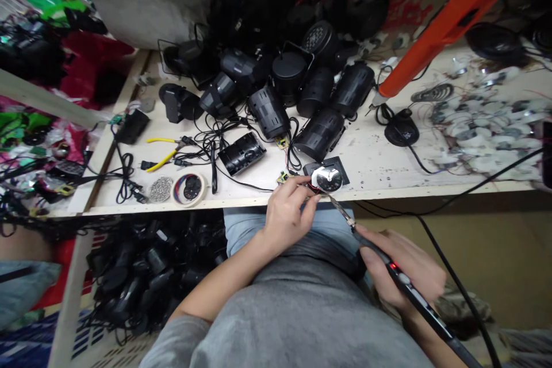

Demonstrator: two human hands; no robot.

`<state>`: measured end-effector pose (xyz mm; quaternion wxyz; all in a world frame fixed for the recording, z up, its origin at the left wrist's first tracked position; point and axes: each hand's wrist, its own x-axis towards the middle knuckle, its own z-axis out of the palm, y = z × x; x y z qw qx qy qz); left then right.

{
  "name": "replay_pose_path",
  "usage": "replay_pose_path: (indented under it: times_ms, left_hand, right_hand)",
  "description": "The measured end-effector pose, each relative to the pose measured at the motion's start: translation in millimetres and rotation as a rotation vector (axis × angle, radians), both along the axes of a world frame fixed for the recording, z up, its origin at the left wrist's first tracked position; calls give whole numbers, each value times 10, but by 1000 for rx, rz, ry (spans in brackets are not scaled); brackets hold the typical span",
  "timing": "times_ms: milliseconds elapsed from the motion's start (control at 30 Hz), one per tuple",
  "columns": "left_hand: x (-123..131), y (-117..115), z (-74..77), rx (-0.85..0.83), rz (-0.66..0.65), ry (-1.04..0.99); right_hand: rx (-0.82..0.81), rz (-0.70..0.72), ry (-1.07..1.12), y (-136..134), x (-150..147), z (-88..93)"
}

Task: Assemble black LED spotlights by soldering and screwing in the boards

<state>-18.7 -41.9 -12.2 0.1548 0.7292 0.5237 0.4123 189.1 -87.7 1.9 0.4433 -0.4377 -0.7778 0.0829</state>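
The person's left hand (pixel 287 215) pinches a round metal disc (pixel 326 179) between the thumb and forefinger, the fingers (pixel 299 186) curled and close together. The disc sits over the table's front edge, just above a flat black square plate (pixel 332 171), with red and black wires (pixel 314 187) at its lower left rim. The right hand (pixel 401 267) grips a black electric soldering iron (pixel 403 279) like a pen, fingers wrapped around the barrel, with a red light showing. Its metal tip (pixel 340 210) ends beside the disc's lower edge; contact cannot be confirmed.

On the white table (pixel 366 161), about ten black spotlight housings (pixel 319 133) stand grouped behind the disc, exact count uncertain. Also noted: one open black housing shell (pixel 241 153), two small green circuit boards (pixel 282 161), one pair of yellow-handled pliers (pixel 164 152), one roll of tape (pixel 188 190), and one black domed object (pixel 402 129). A heap of wired metal discs (pixel 478 132) lies at right. Black cables (pixel 211 152) cross the table between the housings and the front edge. An orange tool (pixel 448 26) angles over the right side.
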Motion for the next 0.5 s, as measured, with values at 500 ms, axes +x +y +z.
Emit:
replay_pose_path:
  times_ms: [500]
  left_hand:
    - [73, 45, -18, 13, 54, 33]
  right_hand:
    - [-45, 16, 6, 8, -20, -19]
